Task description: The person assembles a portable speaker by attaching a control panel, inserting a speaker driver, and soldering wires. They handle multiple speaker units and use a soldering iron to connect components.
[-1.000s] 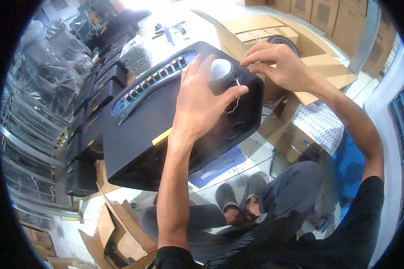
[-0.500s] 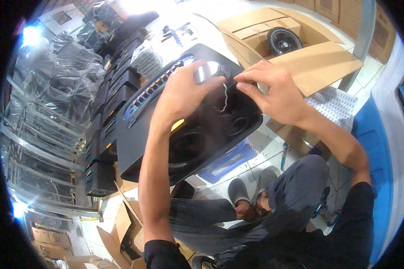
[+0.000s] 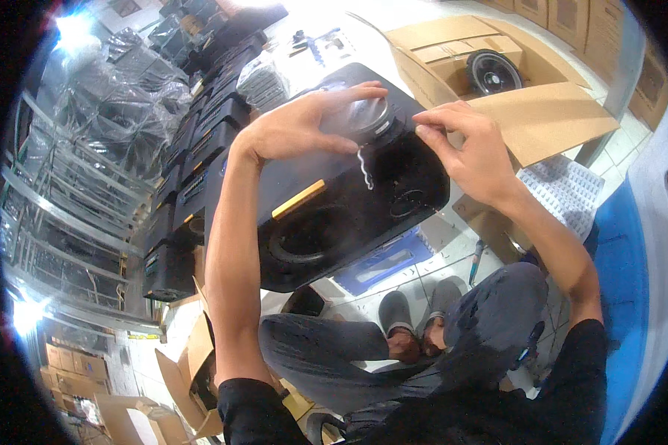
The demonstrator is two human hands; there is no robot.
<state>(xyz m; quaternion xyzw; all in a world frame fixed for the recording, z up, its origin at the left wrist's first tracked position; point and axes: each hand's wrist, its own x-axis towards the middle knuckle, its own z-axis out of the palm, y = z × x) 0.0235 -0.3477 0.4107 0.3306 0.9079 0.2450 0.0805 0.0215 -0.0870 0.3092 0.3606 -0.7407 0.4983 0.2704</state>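
Observation:
A black speaker cabinet (image 3: 349, 208) lies before me, with round openings in the face toward me. On its far part, my left hand (image 3: 297, 130) curls around a round, silver-rimmed piece (image 3: 375, 119), thumb low and fingers over the top. A pale twisted strand (image 3: 366, 170) hangs below the thumb. Just right of that piece, my right hand (image 3: 464, 144) is closed in a pinch; whatever its fingertips hold is too small to make out. A yellow bar-like thing (image 3: 298, 200) rests on the cabinet beside the larger opening.
An open cardboard box (image 3: 538, 122) with a black round speaker driver (image 3: 494, 73) stands at the far right. More black cabinets (image 3: 167, 256) line the left side. A blue-framed panel (image 3: 386, 259) lies on the floor near my feet, and a pen-like tool (image 3: 476, 261) lies close to my knee.
My left hand has shifted its fingers around the silver-rimmed piece, uncovering more of it and the yellow bar. My right hand has drawn slightly away to the right. The view has shifted a little.

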